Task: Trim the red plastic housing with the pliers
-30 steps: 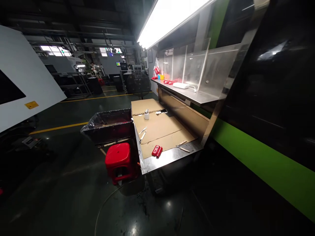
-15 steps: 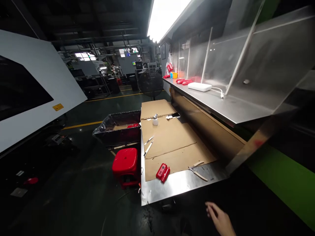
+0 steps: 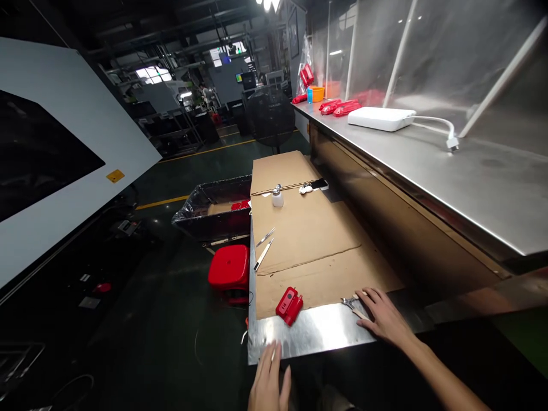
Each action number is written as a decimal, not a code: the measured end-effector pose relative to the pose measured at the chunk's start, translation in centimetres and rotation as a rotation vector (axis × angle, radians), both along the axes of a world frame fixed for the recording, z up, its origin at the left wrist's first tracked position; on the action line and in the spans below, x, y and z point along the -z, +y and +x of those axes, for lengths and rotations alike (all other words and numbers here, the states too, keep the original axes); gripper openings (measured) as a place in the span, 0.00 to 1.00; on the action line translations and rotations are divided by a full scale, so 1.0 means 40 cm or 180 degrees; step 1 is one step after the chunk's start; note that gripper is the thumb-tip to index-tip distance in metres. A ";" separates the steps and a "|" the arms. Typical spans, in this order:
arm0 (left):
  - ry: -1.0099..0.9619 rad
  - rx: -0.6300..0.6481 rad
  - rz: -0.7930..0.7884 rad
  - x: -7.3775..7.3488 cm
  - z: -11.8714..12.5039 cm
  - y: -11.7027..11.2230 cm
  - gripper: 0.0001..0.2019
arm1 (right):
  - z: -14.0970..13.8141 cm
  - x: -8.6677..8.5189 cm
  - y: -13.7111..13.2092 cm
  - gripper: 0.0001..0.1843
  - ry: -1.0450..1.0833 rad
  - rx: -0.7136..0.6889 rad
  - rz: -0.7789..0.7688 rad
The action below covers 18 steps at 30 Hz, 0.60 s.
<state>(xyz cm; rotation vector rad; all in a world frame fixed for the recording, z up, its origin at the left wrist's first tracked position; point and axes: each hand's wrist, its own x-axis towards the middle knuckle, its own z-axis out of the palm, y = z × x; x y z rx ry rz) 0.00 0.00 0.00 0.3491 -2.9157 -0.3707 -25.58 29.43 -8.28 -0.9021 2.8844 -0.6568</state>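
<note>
My right hand [image 3: 385, 317] reaches over the handles of a pair of pliers [image 3: 351, 304] at the table's near right. Its thumb and fingers are spread about the handles, and the palm side is hidden. My left hand [image 3: 269, 383] is at the near edge, fingers stretched out, holding nothing. Ahead of it a red plastic part [image 3: 289, 306] lies partly on the cardboard [image 3: 312, 228] and partly on the bare metal edge [image 3: 317, 334]. Farther up on the left lie tweezers [image 3: 266, 237] and a slim pale tool with a dark end [image 3: 263, 255].
A small dispenser bottle [image 3: 278, 197] stands toward the back. Left of the table are a red stool [image 3: 230, 266] and a black-lined bin [image 3: 205, 194]. A metal shelf [image 3: 454, 188] at right carries a white power box [image 3: 379, 118] and red parts [image 3: 347, 107].
My right hand has moved up from below the table to the pliers. My left hand has come into view at the near edge. The view has shifted closer to the table.
</note>
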 end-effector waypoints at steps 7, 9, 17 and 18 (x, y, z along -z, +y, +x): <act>-0.0376 0.0084 -0.0437 0.102 -0.189 -0.078 0.26 | 0.103 0.019 0.032 0.33 0.0209 0.0486 -0.0094; -0.0387 0.0109 -0.0504 0.098 -0.184 -0.077 0.25 | 0.149 0.027 0.043 0.33 0.0249 0.0577 -0.0141; -0.0519 0.0088 -0.0340 0.085 -0.098 -0.052 0.26 | 0.248 0.032 0.049 0.33 0.0070 0.0870 -0.0480; -0.0527 0.0040 -0.0291 0.084 -0.106 -0.052 0.27 | 0.249 0.026 0.047 0.33 0.0017 0.0899 -0.0536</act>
